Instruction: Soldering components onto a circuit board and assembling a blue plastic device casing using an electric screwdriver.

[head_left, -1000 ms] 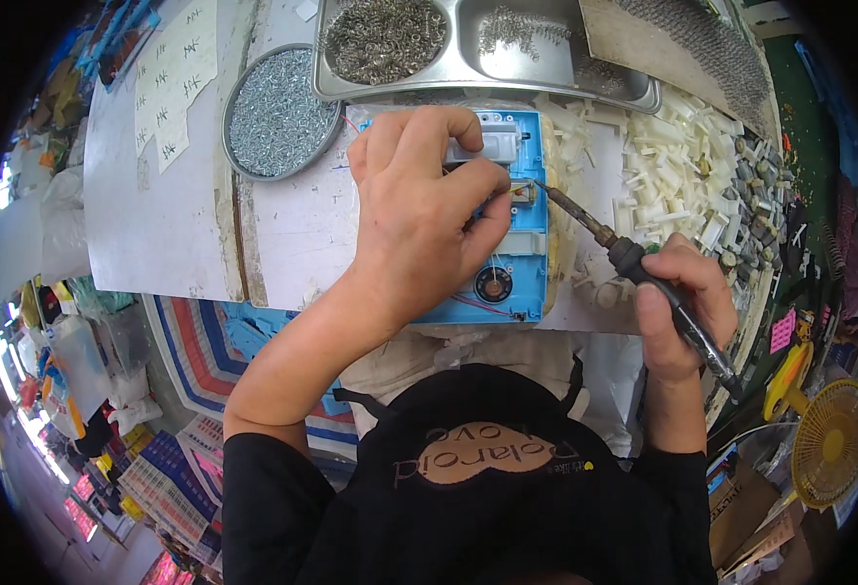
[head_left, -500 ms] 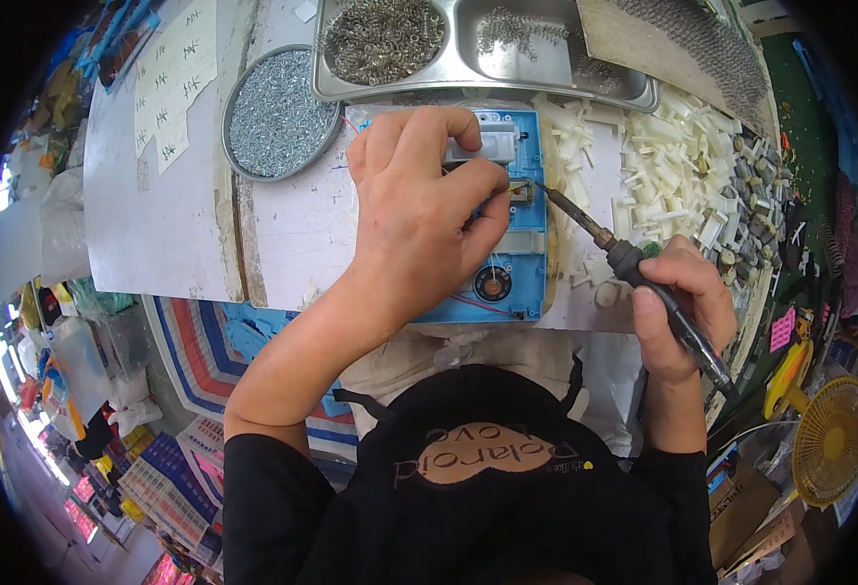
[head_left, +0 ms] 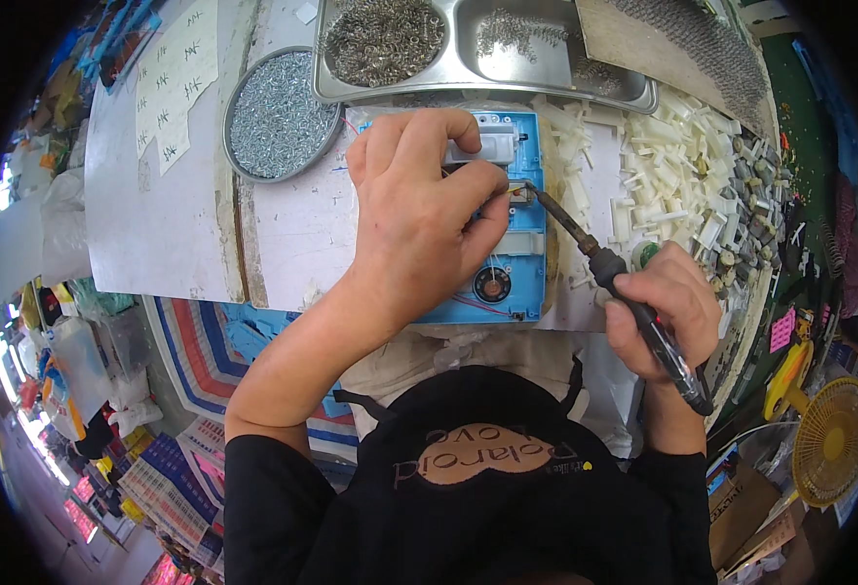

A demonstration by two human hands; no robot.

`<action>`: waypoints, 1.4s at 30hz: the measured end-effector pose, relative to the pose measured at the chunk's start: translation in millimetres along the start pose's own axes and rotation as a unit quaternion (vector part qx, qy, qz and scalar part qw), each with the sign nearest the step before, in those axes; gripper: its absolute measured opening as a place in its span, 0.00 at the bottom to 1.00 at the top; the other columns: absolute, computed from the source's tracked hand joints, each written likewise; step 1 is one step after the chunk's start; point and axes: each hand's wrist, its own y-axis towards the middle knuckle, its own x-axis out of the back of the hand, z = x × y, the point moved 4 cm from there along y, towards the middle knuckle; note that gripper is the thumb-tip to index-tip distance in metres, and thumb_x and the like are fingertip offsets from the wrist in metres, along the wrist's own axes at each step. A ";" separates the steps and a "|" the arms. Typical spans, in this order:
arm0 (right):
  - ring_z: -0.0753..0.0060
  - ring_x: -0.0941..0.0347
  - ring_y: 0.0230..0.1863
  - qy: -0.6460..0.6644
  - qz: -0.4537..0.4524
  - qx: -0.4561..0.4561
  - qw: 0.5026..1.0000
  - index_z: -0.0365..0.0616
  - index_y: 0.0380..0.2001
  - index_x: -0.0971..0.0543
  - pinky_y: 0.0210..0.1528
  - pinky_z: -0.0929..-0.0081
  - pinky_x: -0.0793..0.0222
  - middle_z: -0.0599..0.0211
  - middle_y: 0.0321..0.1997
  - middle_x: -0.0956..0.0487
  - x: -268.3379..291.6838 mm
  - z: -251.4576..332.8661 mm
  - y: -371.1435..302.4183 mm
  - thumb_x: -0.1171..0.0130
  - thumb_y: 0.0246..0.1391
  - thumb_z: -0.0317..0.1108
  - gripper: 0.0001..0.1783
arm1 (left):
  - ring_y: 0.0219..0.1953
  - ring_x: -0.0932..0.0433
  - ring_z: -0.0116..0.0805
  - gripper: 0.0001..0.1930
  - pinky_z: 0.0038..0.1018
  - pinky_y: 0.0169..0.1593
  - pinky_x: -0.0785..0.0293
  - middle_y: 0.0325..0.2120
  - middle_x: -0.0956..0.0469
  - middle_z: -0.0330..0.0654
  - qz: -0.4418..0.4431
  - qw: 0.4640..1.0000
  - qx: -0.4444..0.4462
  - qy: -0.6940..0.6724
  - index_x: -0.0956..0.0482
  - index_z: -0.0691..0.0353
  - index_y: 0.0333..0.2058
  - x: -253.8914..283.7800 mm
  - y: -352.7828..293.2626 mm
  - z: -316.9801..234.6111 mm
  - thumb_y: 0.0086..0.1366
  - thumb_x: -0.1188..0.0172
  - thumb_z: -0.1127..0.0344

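Note:
A blue plastic housing lies open on the worktable, with a small round black speaker, pale grey parts and thin wires inside. My left hand reaches over it and hides much of its left side. Thumb and index finger are pinched together on what looks like a thin wire, beside a small metal part. In my right hand is a soldering iron, held like a pen by its black handle. Its tip is at the right end of that metal part; whether they touch is too small to tell.
A round dish of small metal screws stands left of the housing. Behind it sits a steel tray with springs. White plastic pieces and grey parts lie heaped at right. A yellow fan stands at lower right.
My right hand has moved left and slightly up with the soldering iron, bringing its tip in over the housing's right edge to the metal part. My left hand stays in place.

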 end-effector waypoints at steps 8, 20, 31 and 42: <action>0.67 0.34 0.19 -0.006 -0.007 0.009 1.000 0.39 0.39 0.19 0.22 0.73 0.41 0.68 0.19 0.27 3.6 1.9 -4.1 0.29 0.45 0.24 0.15 | 0.41 0.33 0.40 0.08 0.36 0.48 0.41 0.41 0.28 0.38 -0.001 1.000 -0.003 0.000 0.15 0.54 0.29 -0.7 -0.7 0.4 0.48 0.28 0.69; 0.66 0.34 0.18 -0.011 -0.025 0.005 1.000 0.39 0.39 0.19 0.22 0.72 0.41 0.66 0.19 0.26 5.8 -0.5 -5.3 0.29 0.46 0.25 0.14 | 0.40 0.32 0.38 0.08 0.35 0.48 0.40 0.41 0.27 0.37 -0.005 1.000 -0.007 0.009 0.15 0.54 0.30 1.6 -1.7 -0.7 0.49 0.27 0.68; 0.67 0.35 0.19 0.000 -0.042 -0.005 0.999 0.37 0.39 0.19 0.23 0.72 0.43 0.67 0.20 0.27 10.9 -4.7 -9.5 0.30 0.48 0.26 0.13 | 0.41 0.28 0.37 0.09 0.37 0.49 0.40 0.41 0.24 0.35 -0.030 0.997 0.017 -0.071 0.13 0.51 0.32 5.3 -7.9 9.0 0.49 0.28 0.68; 0.68 0.35 0.19 0.005 -0.039 -0.013 0.999 0.38 0.39 0.19 0.22 0.73 0.43 0.67 0.19 0.27 10.5 0.2 -19.7 0.29 0.48 0.27 0.14 | 0.39 0.28 0.34 0.10 0.35 0.51 0.42 0.41 0.24 0.36 0.012 0.999 -0.034 -0.005 0.12 0.52 0.31 3.0 -4.0 -5.5 0.47 0.26 0.70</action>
